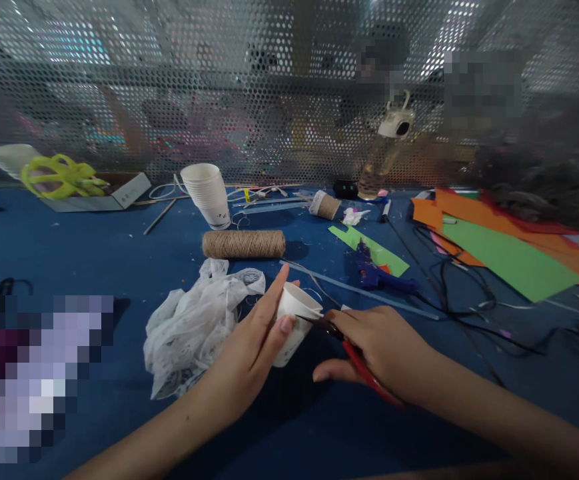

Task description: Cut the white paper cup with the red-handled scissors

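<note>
A small white paper cup (289, 341) is tilted in the grip of my left hand (256, 327), thumb on the near side and fingers along its far left side. Red-handled scissors (362, 363) are in my right hand (384, 340), with the dark blades pointing left against the cup's wall near its rim. How far the blades reach into the cup I cannot tell. Left of the cup lies a crumpled white plastic bag (189, 333). Just beyond my left hand a roll of brown twine (244, 245) rests on its side.
Stacked paper cups (206, 193) stand behind the twine. A blue glue gun (376, 270) with a black cord lies at right, near green paper (504, 257) and orange sheets. A water bottle (382, 157) leans by the perforated metal screen (269, 87). At far left sits a box (114, 197).
</note>
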### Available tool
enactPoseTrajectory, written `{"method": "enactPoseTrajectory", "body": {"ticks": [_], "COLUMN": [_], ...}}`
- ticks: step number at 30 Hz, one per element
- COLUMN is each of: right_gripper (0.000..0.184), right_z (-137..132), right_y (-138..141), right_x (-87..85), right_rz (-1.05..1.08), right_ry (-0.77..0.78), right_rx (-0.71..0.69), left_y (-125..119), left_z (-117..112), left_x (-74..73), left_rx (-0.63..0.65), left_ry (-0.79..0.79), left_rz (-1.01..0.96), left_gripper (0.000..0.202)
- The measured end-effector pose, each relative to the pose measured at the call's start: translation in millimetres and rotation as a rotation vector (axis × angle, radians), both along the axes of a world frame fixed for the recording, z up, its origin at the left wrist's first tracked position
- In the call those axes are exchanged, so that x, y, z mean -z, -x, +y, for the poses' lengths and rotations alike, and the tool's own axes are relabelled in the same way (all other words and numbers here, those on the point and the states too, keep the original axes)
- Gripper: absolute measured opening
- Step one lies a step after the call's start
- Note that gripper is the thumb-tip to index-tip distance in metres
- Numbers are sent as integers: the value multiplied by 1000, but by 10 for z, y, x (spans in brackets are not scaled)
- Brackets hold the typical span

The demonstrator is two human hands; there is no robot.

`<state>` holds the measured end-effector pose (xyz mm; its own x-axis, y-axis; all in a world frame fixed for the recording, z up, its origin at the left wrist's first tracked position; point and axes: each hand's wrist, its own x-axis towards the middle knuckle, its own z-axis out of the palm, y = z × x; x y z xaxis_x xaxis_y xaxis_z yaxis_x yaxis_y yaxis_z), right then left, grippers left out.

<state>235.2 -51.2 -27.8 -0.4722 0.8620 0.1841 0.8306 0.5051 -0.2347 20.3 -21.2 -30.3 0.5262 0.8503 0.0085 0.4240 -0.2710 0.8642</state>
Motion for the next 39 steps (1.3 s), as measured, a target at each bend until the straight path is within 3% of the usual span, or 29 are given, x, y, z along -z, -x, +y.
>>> {"method": "enactPoseTrajectory", "body": {"ticks": [19, 25, 30, 34, 39], "right_gripper": [68, 73, 65, 66, 69], "right_z": [-32, -31, -46, -43, -28], "right_y": [-4, 1, 7, -14, -45], "right_x": [13, -17, -17, 8, 26], "right_rz": [-60, -51, -34, 53, 142], "right_ry": [-59, -41, -43, -41, 66], "right_rx": [27, 1, 32, 19, -23], "left_y": [-10, -9, -11, 18, 19], "left_z": [11, 12, 9, 32, 75], "left_x": [31, 41, 50, -34, -165], "left_rx": [6, 39, 18, -13, 28], "left_ry": [-115, -145, -136, -1, 579], "left_rz": [111, 129, 140, 16, -291], "left_gripper": [57, 61, 63, 64, 59]}}
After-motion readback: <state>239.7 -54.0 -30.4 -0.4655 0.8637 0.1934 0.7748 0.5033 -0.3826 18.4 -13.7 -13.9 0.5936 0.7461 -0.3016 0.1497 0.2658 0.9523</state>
